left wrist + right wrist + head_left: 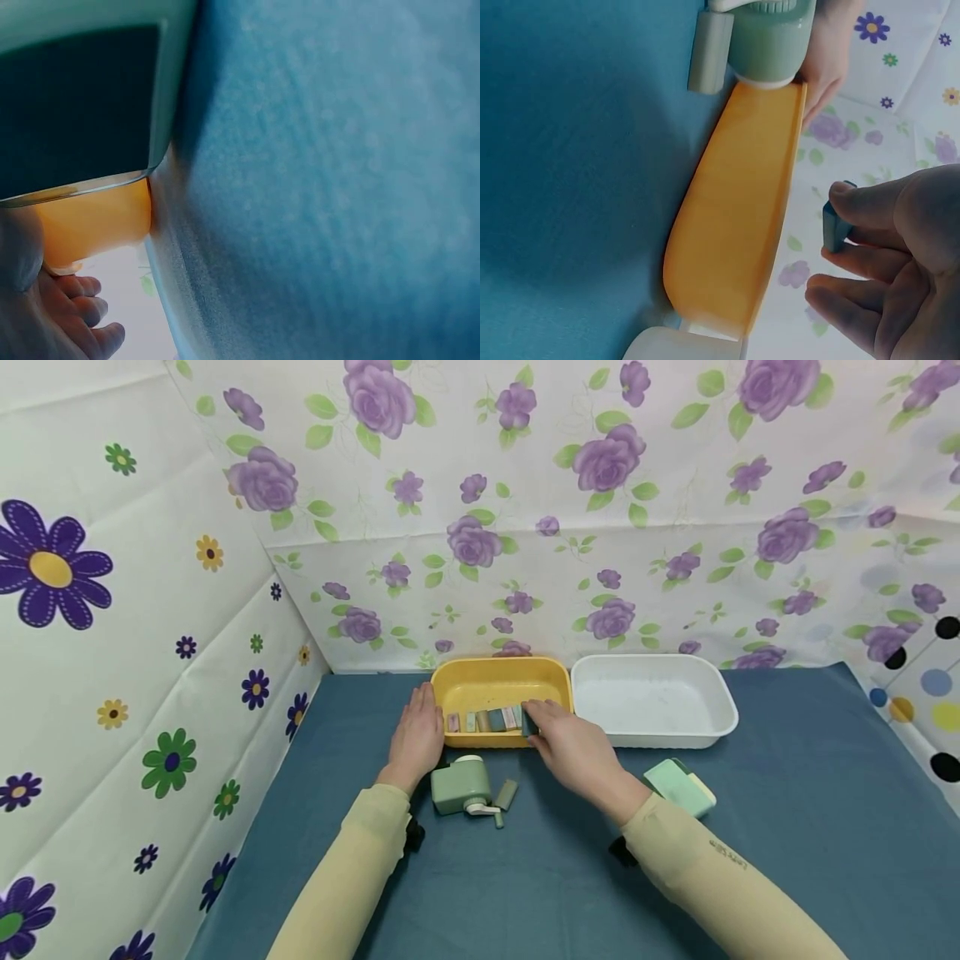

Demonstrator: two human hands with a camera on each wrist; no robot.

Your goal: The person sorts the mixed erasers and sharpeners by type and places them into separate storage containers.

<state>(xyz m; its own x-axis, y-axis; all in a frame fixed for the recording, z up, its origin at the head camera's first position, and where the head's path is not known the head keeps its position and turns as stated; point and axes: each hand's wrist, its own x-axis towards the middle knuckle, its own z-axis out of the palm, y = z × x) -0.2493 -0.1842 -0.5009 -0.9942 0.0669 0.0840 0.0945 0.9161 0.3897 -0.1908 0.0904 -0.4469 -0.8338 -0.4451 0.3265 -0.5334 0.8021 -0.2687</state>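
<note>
My right hand point(573, 747) pinches a small dark blue block point(835, 217), eraser-like in shape, between thumb and fingers over the front right of the yellow tray point(502, 670). Several similar small blocks point(495, 720) in pink, green, brown, blue and white stand in a row along the tray's front wall. At the tray's left end rests my left hand point(418, 735), its fingers extended along the outer wall and holding nothing. Just in front of the tray is a green crank pencil sharpener point(459, 787), with a grey-green block point(507, 795) beside its handle.
A white tray point(652, 693) stands against the yellow one on the right. Near my right forearm lies a light green box-like thing point(681, 789) with a cream edge, partly hidden by the wrist. Blue cloth point(540, 877) covers the table; flowered sheets hang behind and left.
</note>
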